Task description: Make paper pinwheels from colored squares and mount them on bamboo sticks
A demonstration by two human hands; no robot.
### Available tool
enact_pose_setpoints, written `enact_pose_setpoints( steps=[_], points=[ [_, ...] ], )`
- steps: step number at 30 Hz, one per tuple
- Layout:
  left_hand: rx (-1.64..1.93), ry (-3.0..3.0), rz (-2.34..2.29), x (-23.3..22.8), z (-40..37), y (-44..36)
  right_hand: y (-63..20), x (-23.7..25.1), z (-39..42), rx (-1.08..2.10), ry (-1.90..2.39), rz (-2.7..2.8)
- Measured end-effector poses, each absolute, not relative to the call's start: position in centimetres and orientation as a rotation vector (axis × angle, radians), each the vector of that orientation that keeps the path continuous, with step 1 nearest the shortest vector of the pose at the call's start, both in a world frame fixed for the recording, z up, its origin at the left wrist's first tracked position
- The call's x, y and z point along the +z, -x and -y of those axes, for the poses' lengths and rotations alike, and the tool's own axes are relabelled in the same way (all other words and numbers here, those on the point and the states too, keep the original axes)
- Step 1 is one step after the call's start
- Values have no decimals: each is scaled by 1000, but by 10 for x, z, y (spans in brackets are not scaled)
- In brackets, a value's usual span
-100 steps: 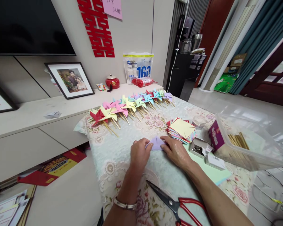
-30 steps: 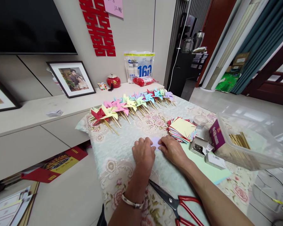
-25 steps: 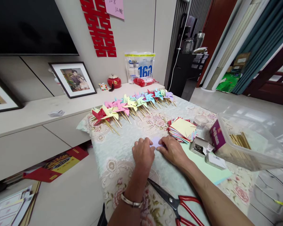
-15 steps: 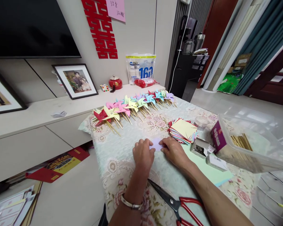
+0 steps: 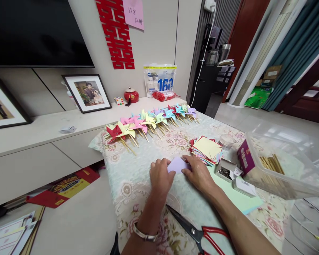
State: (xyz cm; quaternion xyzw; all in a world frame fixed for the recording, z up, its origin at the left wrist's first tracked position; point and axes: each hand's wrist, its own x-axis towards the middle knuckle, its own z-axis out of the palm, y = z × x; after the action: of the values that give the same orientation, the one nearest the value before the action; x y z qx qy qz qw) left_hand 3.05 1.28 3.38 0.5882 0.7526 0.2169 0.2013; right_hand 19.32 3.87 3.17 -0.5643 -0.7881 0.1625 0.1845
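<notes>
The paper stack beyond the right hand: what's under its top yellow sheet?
Under the yellow sheet, edges of red, pink and blue sheets fan out. Their middles are covered, and so is whatever lies directly beneath the stack.

Bare hands [image 5: 161, 177] and forearms [image 5: 235, 216], a silver-coloured bangle [image 5: 145, 235] on the left.

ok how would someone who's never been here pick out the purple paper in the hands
Find the flowered tablecloth, then the left hand and right hand over it. The purple paper is held between them; its colour and their grip set it apart from the nearby paper stack, topped with pale yellow.
</notes>
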Motion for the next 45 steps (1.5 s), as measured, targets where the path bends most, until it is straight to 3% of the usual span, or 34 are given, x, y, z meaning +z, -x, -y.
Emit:
enact_pose_setpoints(
  steps=[8,16,21,29,36,41,45],
  points=[
    [746,-1629,-2055,33,-13,-30,-198,32,-40,585,1480,2149],
    [1258,-1435,-1738,29,-18,-32,-199,30,-43,738,1360,1989],
    [1566,-923,-1408,29,-20,-44,-198,29,-46,872,1304,1786],
    [1587,-521,-1143,27,-17,-55,-192,28,-43,1066,1222,1706],
    [1606,-547,-1178,29,-19,-48,-191,37,-39,955,1307,1564],
    [1541,-660,-1163,30,-21,-49,-191,36,-39,1340,1148,1347],
    [1504,-666,-1167,26,-21,-55,-188,29,-42,1374,1102,1201]
  ],
)
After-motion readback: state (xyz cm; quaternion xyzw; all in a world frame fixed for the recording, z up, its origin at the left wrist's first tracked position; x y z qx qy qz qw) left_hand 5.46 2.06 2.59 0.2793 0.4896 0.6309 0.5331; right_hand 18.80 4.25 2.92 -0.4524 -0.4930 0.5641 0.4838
